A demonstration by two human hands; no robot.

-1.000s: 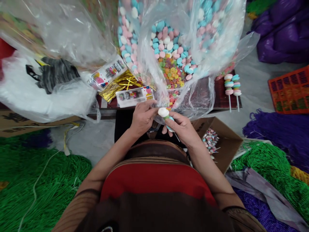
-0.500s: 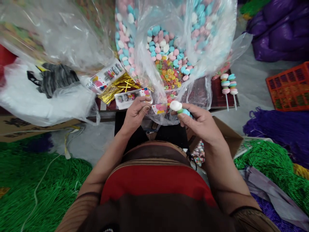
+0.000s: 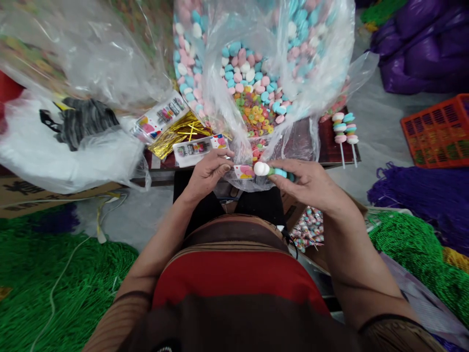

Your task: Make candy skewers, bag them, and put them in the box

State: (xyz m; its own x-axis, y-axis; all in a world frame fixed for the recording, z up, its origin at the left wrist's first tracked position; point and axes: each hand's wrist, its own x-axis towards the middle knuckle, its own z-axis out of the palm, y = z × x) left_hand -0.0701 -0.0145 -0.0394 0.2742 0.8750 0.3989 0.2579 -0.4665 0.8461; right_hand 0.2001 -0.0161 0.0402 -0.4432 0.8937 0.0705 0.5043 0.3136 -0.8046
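My right hand is closed around a candy skewer, its white top piece pointing left with green and blue pieces behind it. My left hand pinches a small clear printed wrapper bag, whose open end meets the skewer's white tip. Both hands hover at the front edge of a low dark table. Just beyond my left hand lies a stack of the same printed wrapper bags.
A big clear bag of pink, blue and white candies with coloured rings stands on the table. Gold twist ties lie at left, two finished skewers at right. A cardboard box of wrapped skewers sits below right, an orange crate far right.
My left hand let go of the skewer, reached to the bag stack and came back with one wrapper bag. My right hand moved the skewer right, then turned its white tip toward the bag.
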